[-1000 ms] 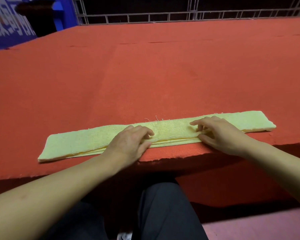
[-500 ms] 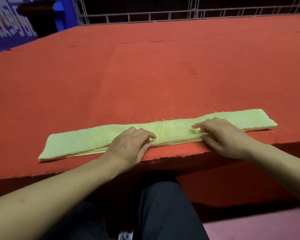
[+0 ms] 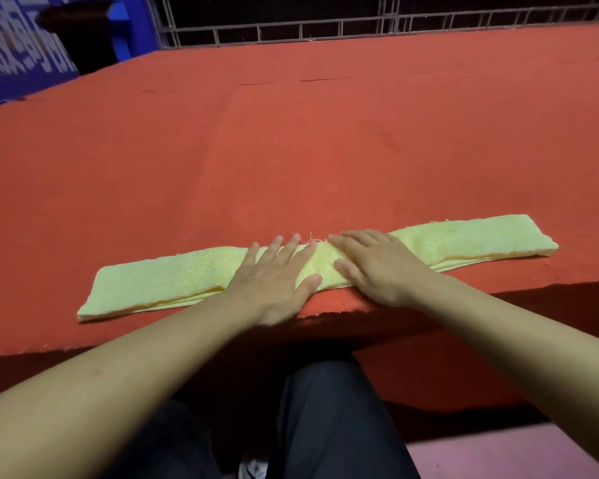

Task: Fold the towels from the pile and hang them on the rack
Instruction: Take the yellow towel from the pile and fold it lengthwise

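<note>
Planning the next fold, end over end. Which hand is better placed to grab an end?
Neither clearly: left hand and right hand both lie flat at the middle of the yellow towel, each far from its own end.

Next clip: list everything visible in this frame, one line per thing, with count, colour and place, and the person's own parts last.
towel: one, pale yellow, folded into a long strip along the near edge of the table
table: one, covered in red felt, fills most of the view
metal railing: one, grey, beyond the far edge of the table
banner: one, blue with white lettering, far left
dark object: one, black, in front of the banner; cannot tell what it is
trousers: dark, below the table edge
left hand: flat on the towel's middle, fingers spread
right hand: flat on the towel beside it
</note>
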Motion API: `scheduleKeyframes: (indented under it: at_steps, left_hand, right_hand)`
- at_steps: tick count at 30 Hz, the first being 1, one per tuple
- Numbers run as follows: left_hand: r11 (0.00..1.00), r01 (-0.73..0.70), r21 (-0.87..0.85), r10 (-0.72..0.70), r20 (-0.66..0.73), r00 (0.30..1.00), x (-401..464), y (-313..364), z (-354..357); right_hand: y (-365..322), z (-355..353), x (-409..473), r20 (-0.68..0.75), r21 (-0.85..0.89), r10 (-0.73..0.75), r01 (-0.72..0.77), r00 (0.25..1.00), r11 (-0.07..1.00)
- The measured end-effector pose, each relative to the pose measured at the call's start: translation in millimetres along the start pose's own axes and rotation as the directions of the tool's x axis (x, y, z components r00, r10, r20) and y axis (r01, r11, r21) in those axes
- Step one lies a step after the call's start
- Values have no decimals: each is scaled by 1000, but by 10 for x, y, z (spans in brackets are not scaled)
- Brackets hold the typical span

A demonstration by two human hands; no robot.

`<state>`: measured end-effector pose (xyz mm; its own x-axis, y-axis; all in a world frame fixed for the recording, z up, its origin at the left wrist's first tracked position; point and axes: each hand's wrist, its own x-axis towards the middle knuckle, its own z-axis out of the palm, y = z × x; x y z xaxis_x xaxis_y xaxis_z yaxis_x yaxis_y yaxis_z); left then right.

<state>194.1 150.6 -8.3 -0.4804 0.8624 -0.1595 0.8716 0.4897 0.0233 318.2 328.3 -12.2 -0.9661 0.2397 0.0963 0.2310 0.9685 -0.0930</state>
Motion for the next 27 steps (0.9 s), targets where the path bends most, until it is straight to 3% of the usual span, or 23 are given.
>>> scheduleKeyframes:
  at_steps: [3,5,7,9,12,15,19,22,27]
  left_hand:
    - [1000,0,-15,1,26,1000,-3,2,-50]
    - [999,-12,-35,12,-20,1000,14,48,-93]
    - [996,-63,-71,49,-178,983,51,169,-137]
    - [982,-161,-100,114,-368,923,105,364,-182]
    - [930,-324,-177,200,-496,845,241,737,-237]
    - [881,-394,-263,227,-495,839,410,1099,-265]
    - [881,-387,-272,249,-430,868,622,1426,-260]
    - [910,-343,-233,236,-390,890,717,1513,-204]
    - [889,-358,-285,210,-441,872,721,1532,-173]
  right_hand:
    - [36,37,17,27,74,6,-8,1000,997]
    - [67,-34,-23,-43,166,-4,11,999,986]
    - [141,-127,-106,-142,245,15,20,990,969]
    - [283,-178,-228,-227,258,39,21,973,966]
    - [608,-174,-454,-325,228,84,-8,942,974]
    - [990,-205,-704,-353,223,180,-104,918,969]
    - [1407,-282,-984,-300,202,273,-219,914,955]
    - [1545,-261,-1066,-233,174,266,-229,935,958]
    - [1589,-284,-1039,-297,247,321,-252,899,936]
